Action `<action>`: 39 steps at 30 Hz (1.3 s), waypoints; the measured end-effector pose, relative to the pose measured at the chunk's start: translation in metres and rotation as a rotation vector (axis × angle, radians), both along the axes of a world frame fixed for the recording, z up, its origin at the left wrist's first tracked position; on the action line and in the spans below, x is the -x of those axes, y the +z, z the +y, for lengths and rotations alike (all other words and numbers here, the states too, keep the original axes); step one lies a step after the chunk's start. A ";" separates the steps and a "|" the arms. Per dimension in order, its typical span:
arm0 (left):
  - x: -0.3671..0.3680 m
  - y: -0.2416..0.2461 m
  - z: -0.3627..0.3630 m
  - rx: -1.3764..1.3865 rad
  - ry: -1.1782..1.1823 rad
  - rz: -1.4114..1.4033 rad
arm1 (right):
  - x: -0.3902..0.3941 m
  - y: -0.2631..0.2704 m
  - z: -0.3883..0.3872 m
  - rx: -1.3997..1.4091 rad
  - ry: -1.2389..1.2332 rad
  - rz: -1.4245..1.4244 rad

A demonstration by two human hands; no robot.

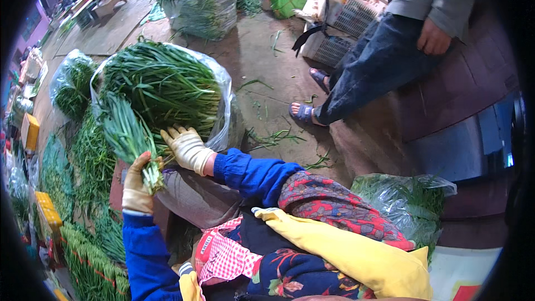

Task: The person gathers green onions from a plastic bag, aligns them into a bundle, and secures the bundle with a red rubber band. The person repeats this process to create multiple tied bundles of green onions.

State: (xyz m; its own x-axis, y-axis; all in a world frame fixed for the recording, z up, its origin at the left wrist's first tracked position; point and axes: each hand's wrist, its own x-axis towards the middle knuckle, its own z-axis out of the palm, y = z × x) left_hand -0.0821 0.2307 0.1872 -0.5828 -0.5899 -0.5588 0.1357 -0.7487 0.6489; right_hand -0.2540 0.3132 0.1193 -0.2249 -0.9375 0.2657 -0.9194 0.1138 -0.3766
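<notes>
My left hand point(140, 184), in a tan work glove with an orange-brown fingertip, grips a bunch of long-leaved greens point(127, 123) by its pale stem ends. The leaves point up and away, lying across the near left side of a clear plastic bag point(225, 88). That bag is packed with more long, flat green leaves point(159, 75), their pale stems toward the right. At its near edge my right hand point(188, 148), gloved as well, rests against the greens with its fingers spread. My knee in grey-brown trousers point(200, 192) is just below both hands.
A person in a grey top and jeans point(372, 67) stands ahead right, beside stacked plastic crates point(351, 4). Other bagged greens stand at the far side point(205, 12), left point(73, 85) and right point(401, 205). Tied bundles point(92, 263) lie lower left. Loose leaves point(276, 137) litter the floor.
</notes>
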 end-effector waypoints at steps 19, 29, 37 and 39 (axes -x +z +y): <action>-0.075 0.170 0.010 0.317 0.111 0.383 | 0.036 -0.065 -0.001 0.082 0.189 0.522; -0.158 -0.013 0.046 -0.019 0.223 0.351 | 0.062 0.029 0.069 -0.099 0.348 0.219; -0.214 -0.051 0.086 -0.038 0.260 0.347 | -0.005 0.077 0.027 -0.229 0.581 -1.022; -0.223 -0.049 0.097 -0.014 0.271 0.319 | -0.029 0.063 0.009 -0.516 0.673 -1.384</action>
